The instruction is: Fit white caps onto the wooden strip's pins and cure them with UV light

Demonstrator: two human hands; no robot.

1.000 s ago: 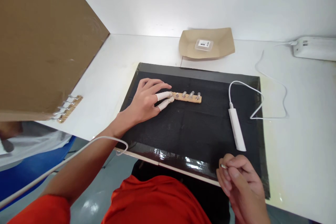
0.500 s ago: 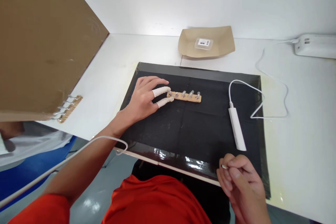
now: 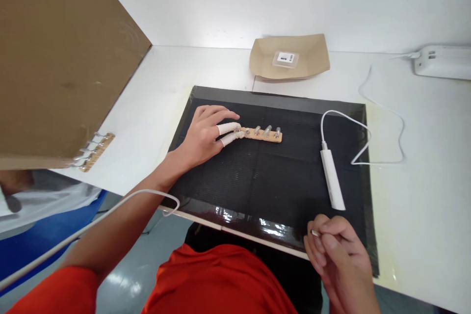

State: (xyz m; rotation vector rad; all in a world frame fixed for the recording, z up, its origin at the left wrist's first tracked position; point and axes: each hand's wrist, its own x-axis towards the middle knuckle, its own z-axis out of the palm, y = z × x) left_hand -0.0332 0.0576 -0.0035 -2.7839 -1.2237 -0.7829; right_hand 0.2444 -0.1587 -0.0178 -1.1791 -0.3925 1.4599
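My left hand (image 3: 208, 135) wears white finger cots on its thumb and index finger. Those two fingertips pinch together at the left end of a narrow wooden strip (image 3: 261, 135), around its leftmost small fitting, which they mostly cover. Several clear and metallic fittings stick up along the strip, which lies on the black mat (image 3: 228, 176). Down by the mat's front right corner, my right hand (image 3: 340, 255) is closed on a thin metal piece (image 3: 315, 233). Only its short tip shows, so its kind is unclear.
A white stick-shaped device (image 3: 332, 179) with a cable lies on the mat's right side. Behind it, a cardboard tray (image 3: 312, 54) holds a small clear box (image 3: 286, 59). A power strip (image 3: 441, 61) sits back right. At left, a similar strip with hooks (image 3: 96, 152) rests beside a brown panel (image 3: 66, 59).
My left thumb and index fingertip have closed together over the strip's leftmost fitting, having been apart on either side. My right hand holds the metal piece in the same place.
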